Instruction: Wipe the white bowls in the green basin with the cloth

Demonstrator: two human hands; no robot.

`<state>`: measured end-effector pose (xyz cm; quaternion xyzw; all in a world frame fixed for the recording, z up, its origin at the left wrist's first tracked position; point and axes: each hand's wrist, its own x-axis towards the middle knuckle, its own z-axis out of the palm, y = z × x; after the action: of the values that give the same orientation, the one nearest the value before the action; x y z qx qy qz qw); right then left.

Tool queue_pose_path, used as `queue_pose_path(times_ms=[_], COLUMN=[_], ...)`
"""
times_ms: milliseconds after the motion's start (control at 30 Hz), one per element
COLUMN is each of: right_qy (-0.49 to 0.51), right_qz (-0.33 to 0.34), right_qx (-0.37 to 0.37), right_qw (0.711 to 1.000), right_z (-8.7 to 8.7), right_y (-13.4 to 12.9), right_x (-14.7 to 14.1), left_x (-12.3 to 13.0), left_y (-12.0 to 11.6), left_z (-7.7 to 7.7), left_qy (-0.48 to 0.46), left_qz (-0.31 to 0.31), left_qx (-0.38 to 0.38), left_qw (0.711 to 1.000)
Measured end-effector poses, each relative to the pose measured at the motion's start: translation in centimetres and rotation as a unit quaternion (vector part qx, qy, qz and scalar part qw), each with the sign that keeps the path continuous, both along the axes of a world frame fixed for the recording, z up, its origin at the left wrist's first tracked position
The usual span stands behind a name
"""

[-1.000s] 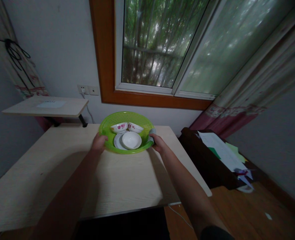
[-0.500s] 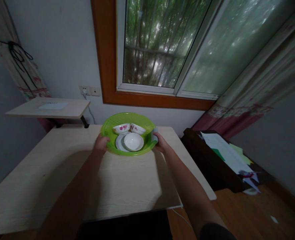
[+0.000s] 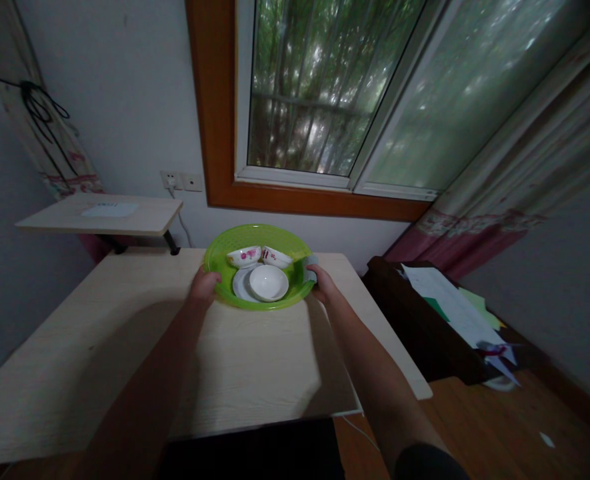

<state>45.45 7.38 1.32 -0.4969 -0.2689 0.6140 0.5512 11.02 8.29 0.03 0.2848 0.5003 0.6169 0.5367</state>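
Observation:
A round green plastic basin [image 3: 219, 248] is held at the far side of the table by both hands. My left hand [image 3: 205, 285] is closed on its left rim, thumb over the edge. On the right rim my right hand [image 3: 322, 283] is closed, pressing a grey cloth [image 3: 309, 269] against the basin. Inside, two flower-patterned bowls [image 3: 245, 257] [image 3: 276, 258] lean tilted at the back. A plain white bowl [image 3: 269, 283] sits in front, overlapping a white plate [image 3: 241, 285]. Whether the basin touches the tabletop, I cannot tell.
The pale wooden table [image 3: 259, 367] carries a small raised shelf [image 3: 165, 217] at its back left, with a paper [image 3: 109, 210] on it. Behind are a wall socket [image 3: 171, 180] and the window frame [image 3: 315, 208]. A dark cabinet [image 3: 405, 320] with papers stands right.
The view has shifted very slightly. Both hands keep their hold on the basin, and the dishes inside stay in the same arrangement.

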Motion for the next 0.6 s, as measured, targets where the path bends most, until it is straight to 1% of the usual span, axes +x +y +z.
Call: queue_pose_path(times_ms=[100,200,367,467,600], right_qy=[0.01,0.008,0.004,-0.01,-0.023], right_qz=[0.026,0.041,0.068,0.057,0.024], right_qx=[-0.013,-0.019,-0.005,-0.008,0.005], right_qw=[1.0,0.999,0.998,0.998,0.999], right_z=[-0.1,-0.2,-0.7,-0.8,-1.0], right_y=[0.0,0.1,0.3,0.4,0.6], right_x=[0.0,0.4,1.1,1.4,1.6], left_x=[0.0,0.0,0.1,0.1,0.0], left_y=[0.0,-0.1,-0.3,-0.1,0.3], left_z=[0.1,0.3,0.3,0.1,-0.5], left_qy=[0.002,0.004,-0.002,-0.003,0.009], left_qz=[-0.021,-0.023,-0.02,-0.026,-0.007], left_qx=[-0.024,-0.018,-0.012,-0.011,-0.011], left_qw=[0.999,1.0,1.0,1.0,1.0])
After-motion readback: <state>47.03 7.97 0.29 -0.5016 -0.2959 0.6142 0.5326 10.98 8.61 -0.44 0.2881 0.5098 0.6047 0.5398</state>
